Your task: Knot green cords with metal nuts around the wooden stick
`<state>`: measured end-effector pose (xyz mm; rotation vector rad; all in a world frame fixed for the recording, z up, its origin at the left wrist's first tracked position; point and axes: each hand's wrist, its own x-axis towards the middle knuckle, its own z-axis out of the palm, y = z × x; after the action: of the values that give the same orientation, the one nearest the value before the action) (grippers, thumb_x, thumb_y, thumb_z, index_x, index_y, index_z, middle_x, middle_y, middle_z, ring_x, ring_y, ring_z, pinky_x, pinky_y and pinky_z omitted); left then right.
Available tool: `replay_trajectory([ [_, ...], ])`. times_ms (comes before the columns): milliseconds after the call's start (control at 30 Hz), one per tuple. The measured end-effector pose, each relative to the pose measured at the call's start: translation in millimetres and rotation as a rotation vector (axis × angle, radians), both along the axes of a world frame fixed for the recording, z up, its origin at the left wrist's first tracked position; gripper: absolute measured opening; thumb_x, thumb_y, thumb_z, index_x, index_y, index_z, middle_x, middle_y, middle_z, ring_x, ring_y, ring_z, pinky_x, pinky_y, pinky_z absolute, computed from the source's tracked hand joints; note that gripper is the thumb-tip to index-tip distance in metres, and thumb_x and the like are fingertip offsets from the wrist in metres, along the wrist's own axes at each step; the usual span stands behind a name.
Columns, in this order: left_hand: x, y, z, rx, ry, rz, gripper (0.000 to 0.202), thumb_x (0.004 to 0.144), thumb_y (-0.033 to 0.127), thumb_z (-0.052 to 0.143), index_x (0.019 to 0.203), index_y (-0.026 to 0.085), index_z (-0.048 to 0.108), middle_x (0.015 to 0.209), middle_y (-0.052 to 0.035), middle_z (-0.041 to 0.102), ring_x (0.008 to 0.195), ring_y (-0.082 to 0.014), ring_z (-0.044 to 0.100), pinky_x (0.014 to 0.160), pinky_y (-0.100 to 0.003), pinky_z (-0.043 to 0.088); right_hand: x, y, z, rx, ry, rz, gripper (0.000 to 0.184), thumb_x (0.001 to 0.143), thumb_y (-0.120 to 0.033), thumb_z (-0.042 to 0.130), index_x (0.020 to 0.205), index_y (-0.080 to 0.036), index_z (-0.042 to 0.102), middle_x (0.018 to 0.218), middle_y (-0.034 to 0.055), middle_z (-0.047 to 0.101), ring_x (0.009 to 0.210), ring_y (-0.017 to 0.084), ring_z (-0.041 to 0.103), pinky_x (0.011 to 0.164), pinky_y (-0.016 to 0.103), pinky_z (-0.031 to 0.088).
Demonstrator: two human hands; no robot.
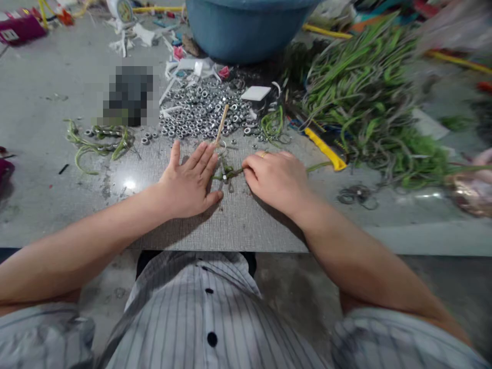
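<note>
My left hand (190, 182) lies palm down on the table with its fingers spread, beside a small metal nut (225, 177). A green cord (235, 172) runs at the nut and into the curled fingers of my right hand (277, 177). The cord's far end (321, 165) comes out on the other side of that hand. Just past my left fingertips are a thin wooden stick (222, 124) and a small ring. Beyond both hands spreads a heap of metal nuts (203, 110).
A blue basin (249, 31) stands at the back. On the right are a large pile of green cords (369, 102) and a yellow-handled tool (326, 148). Knotted green cords (102, 143) and a blurred-out dark object (128, 95) lie left. Part of another person's hand (485, 163) shows at far right.
</note>
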<state>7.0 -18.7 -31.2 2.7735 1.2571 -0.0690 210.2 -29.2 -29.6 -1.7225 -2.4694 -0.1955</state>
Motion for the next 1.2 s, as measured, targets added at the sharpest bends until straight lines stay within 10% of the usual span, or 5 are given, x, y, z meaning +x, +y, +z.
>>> replay_trajectory([
  [333, 2.8, -6.8, 2.0, 0.113, -0.115, 0.023, 0.070, 0.091, 0.045, 0.047, 0.147, 0.005, 0.033, 0.156, -0.0240, 0.028, 0.146, -0.0399, 0.022, 0.114, -0.069, 0.011, -4.7, -6.2, -0.5, 0.112, 0.196, 0.146, 0.032, 0.090, -0.014, 0.043, 0.109, -0.015, 0.068, 0.109, 0.0112, 0.071, 0.098, 0.024, 0.064, 0.085, 0.038, 0.047],
  [600, 8.5, -18.6, 15.7, 0.048, -0.204, -0.037, 0.021, 0.091, 0.015, 0.045, 0.111, 0.011, 0.050, 0.138, -0.0224, 0.051, 0.110, -0.0260, 0.065, 0.084, -0.037, 0.056, -7.1, -14.3, -0.7, -0.023, 0.300, 0.243, 0.024, 0.095, -0.023, 0.042, 0.099, -0.016, 0.065, 0.093, 0.0093, 0.071, 0.082, 0.020, 0.066, 0.069, 0.031, 0.047],
  [800, 10.5, -20.8, 17.6, 0.028, -0.098, -0.055, 0.013, 0.093, 0.015, 0.043, 0.102, 0.011, 0.052, 0.104, -0.0134, 0.067, 0.092, -0.0238, 0.069, 0.077, -0.034, 0.057, -11.9, -16.3, 0.7, 0.046, 0.099, 0.171, 0.024, 0.095, -0.030, 0.048, 0.092, -0.016, 0.066, 0.079, 0.0087, 0.073, 0.080, 0.021, 0.068, 0.083, 0.035, 0.045],
  [1200, 3.7, -15.0, 20.5, 0.076, -0.004, -0.135, 0.032, 0.090, 0.032, 0.058, 0.114, 0.010, 0.057, 0.139, -0.0220, 0.052, 0.112, -0.0302, 0.065, 0.093, -0.040, 0.053, -12.4, -13.9, -4.1, -0.057, 0.011, 0.057, 0.042, 0.095, -0.038, 0.049, 0.124, -0.010, 0.056, 0.109, 0.0201, 0.073, 0.109, 0.031, 0.067, 0.113, 0.061, 0.019],
])
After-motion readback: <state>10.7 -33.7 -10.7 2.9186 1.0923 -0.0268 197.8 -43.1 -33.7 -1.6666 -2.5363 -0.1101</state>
